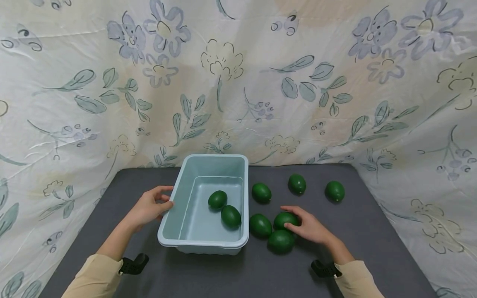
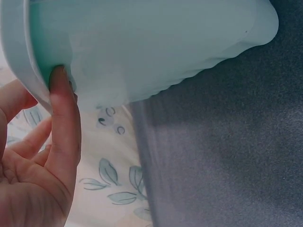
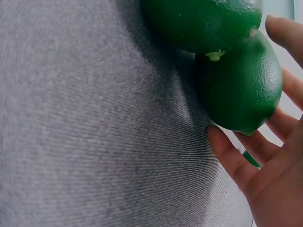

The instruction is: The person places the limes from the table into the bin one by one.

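A pale blue plastic tub stands in the middle of a grey table and holds two green limes. My left hand grips the tub's left rim; in the left wrist view one finger presses under the tub's lip. To the right of the tub my right hand curls its fingers round a lime in a cluster of three. In the right wrist view that lime lies between the fingers, touching another lime.
Several more limes lie loose on the grey table: two beside the held one and three farther back. A floral cloth hangs behind and on both sides.
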A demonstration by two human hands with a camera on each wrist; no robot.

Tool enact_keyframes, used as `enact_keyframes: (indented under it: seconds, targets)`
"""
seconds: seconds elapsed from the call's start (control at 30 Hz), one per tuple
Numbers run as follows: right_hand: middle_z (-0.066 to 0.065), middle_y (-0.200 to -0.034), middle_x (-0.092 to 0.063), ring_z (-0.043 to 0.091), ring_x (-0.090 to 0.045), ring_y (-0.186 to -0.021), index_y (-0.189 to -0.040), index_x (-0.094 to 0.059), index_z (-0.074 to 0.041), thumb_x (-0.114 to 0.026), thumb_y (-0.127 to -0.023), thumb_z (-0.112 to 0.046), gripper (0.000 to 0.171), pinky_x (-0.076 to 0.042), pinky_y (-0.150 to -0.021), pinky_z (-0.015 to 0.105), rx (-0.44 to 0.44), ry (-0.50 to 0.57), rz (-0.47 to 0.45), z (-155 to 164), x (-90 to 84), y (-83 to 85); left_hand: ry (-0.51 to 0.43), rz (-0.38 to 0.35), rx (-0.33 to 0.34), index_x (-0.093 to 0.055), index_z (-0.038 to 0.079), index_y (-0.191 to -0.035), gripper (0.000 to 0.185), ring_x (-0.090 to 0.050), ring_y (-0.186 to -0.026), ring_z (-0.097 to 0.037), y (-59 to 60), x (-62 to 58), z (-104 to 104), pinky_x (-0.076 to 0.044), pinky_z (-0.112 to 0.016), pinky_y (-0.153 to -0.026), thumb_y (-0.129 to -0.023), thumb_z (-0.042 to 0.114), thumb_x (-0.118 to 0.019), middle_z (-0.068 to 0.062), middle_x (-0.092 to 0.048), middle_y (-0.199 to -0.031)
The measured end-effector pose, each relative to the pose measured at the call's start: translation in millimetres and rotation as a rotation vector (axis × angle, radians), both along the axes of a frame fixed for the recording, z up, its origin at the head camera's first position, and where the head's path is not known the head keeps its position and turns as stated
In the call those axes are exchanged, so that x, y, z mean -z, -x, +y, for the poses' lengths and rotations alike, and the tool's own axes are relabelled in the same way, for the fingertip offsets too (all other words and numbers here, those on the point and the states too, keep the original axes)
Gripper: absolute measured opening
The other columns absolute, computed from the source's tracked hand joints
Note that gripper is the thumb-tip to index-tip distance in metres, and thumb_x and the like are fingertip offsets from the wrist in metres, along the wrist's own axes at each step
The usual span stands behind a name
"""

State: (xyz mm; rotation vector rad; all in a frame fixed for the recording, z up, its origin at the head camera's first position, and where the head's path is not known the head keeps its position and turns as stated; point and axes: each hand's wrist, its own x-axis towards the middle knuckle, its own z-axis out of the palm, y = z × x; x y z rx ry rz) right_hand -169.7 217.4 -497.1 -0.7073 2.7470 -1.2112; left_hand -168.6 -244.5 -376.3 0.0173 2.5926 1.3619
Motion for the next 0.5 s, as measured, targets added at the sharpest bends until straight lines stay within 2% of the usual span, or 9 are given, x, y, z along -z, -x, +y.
enact_keyframes:
  seconds: [0.17,0.5]
  targets:
    - [0.004,-0.129,-0.051,0.020,-0.055,-0.107,-0.132,-0.048,-0.011,-0.062,-0.087,-0.030,0.050,-0.047,-0.083,0.035,-0.008,-0.015,0.006,0.8,0.1,0.1,-0.005,0.004,0.006,-0.036,0.003,-0.137,0.055,-0.062,-0.075,-0.019,0.0,0.7,-0.8,-0.055,-0.036,-0.059,-0.088,0.011,-0.060,-0.018,-0.055,-0.102]
    - [0.003,-0.124,-0.055,0.019,-0.057,-0.103,-0.127,-0.053,-0.010,-0.061,-0.088,-0.032,0.046,-0.048,-0.081,0.033,-0.005,-0.005,0.034,1.5,3.1,0.9,-0.005,0.006,0.009,-0.037,0.003,-0.136,0.054,-0.062,-0.075,-0.019,1.1,2.7,-1.8,-0.055,-0.036,-0.059,-0.088,0.011,-0.060,-0.018,-0.055,-0.101]
